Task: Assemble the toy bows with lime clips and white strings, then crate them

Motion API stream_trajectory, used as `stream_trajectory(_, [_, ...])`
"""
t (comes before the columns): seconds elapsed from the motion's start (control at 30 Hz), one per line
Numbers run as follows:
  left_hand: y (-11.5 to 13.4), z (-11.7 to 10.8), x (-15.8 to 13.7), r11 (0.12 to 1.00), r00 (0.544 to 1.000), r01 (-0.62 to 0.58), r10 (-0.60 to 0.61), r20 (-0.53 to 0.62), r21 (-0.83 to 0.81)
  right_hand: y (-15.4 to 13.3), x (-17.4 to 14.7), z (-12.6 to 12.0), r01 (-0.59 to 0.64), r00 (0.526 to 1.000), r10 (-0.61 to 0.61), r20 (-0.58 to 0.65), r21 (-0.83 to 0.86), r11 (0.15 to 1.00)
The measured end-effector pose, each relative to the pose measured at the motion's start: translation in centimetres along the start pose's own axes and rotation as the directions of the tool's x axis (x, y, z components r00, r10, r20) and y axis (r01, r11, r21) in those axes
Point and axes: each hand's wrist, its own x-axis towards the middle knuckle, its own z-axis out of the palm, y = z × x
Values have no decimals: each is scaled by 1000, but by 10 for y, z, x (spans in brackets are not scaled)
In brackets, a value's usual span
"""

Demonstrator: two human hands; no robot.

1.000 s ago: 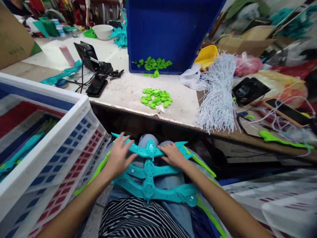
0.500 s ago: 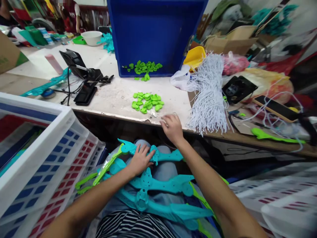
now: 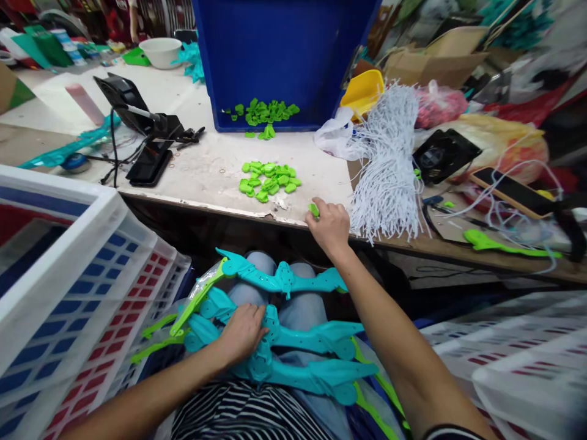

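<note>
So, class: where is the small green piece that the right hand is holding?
In the head view, the small green piece sits in the right hand at the table's front edge, between the green pile and the white strings.
</note>
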Motion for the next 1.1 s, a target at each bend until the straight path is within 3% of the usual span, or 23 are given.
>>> stream_trajectory(0.13, [17, 1, 21, 984, 994, 100, -93, 52, -146, 17, -16, -5, 127, 987, -129, 90, 37, 991])
stream_trajectory(0.3, [43, 0, 33, 961, 983, 178, -161, 92, -211, 28, -6, -5, 238, 950, -259, 177, 132, 962])
stream_trajectory(0.4, [37, -19, 45, 938, 993, 120, -115, 34, -326, 33, 2, -4, 251, 929, -291, 230, 187, 950])
stream_trajectory(0.5, [16, -48, 76, 908, 985, 95, -145, -94, -408, 30, -3, -9, 227, 947, -265, 184, 204, 952])
stream_trajectory(0.57, [1, -63, 105, 869, 981, 170, -195, -4, -465, 22, -21, -16, 222, 961, -253, 110, 240, 945])
stream_trajectory(0.63, [-11, -69, 134, 803, 960, 276, -206, 188, -528, 12, -51, -21, 248, 956, -285, 76, 316, 916])
stream_trajectory(0.7, [-19, -67, 156, 698, 902, 403, -193, 386, -592, 4, -86, -20, 276, 927, -350, 130, 395, 876])
stream_trajectory(0.8, [-24, -57, 173, 568, 823, 534, -177, 540, -626, -3, -128, -8, 245, 887, -389, 250, 458, 854])
stream_trajectory(1.0, [-30, -45, 173, 402, 788, 601, -153, 596, -691, -7, -146, 23, 65, 914, -271, 302, 550, 832])
stream_trajectory(1.1, [-33, -44, 171, 384, 795, 585, -95, 600, -715, -10, -146, 28, -42, 935, -180, 304, 601, 798])
